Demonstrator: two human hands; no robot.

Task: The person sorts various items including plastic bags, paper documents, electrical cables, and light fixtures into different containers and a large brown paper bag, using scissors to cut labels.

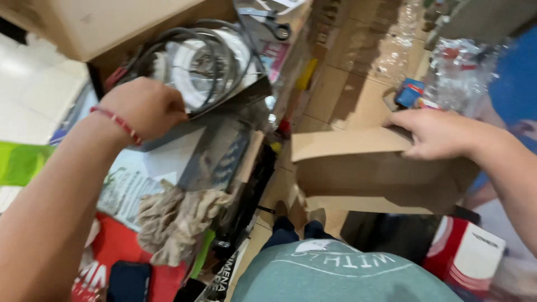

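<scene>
A: What is the left hand doing?

B: It is curling into a closed fist around the edge of a grey tray, gripping it at the near left corner. A coil of cables is lying on the tray just beyond the knuckles, and a pair of scissors is sitting farther off, up and to the right of that hand.

A: And the right hand?

B: It is gripping the top flap of a cardboard box, thumb side over the edge, fingers closing on the far right end of the flap. The box is hanging directly below and to the left of that hand, its long axis running left to right, away from the wrist towards the person's middle.

A: Which hand is nearer the box?

B: The right one is already holding it; the left is well apart, busy with the tray. Between them, tiled floor is showing, so open room is lying inward of the right hand.

A: Anything crowding the edges?

B: Clear plastic wrapping is sitting just beyond the right hand, and a red and white carton is standing below the forearm. A crumpled rag is drooping below the left hand.
</scene>
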